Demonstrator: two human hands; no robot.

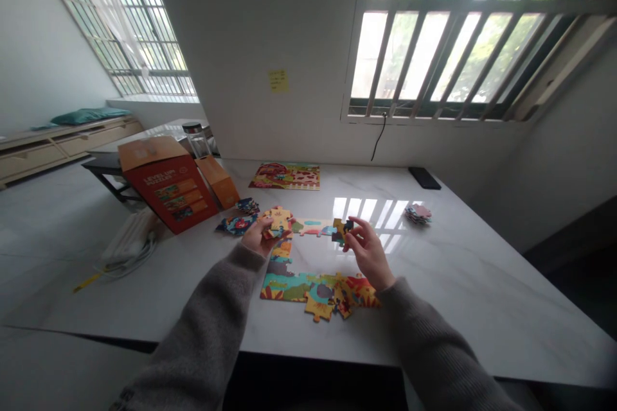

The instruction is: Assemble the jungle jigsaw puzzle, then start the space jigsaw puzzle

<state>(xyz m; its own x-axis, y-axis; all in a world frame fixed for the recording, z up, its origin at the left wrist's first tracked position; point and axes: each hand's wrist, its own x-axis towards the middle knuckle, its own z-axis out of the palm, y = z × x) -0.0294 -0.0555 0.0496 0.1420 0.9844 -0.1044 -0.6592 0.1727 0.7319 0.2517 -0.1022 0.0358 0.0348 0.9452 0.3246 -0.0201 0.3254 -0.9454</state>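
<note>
My left hand [259, 236] grips a small stack of jigsaw pieces [279, 221], the top one yellow. Between the thumb and fingers of my right hand [369, 250] is a dark jigsaw piece [340, 230], held over the right end of the frame's top row. Below lies a partly joined puzzle border [284, 289] with a top strip, a left side and a bottom strip around bare white table. Two loose pieces, a yellow one [318, 309] and a smaller one [344, 306], overlap the bottom strip.
An assembled farm puzzle [289, 176] lies by the wall. At left stand an orange puzzle box [173, 192] and piles of dark pieces [236, 225]. Another pile of pieces [418, 213] and a black phone [424, 178] are at right. A white power strip [130, 241] lies left.
</note>
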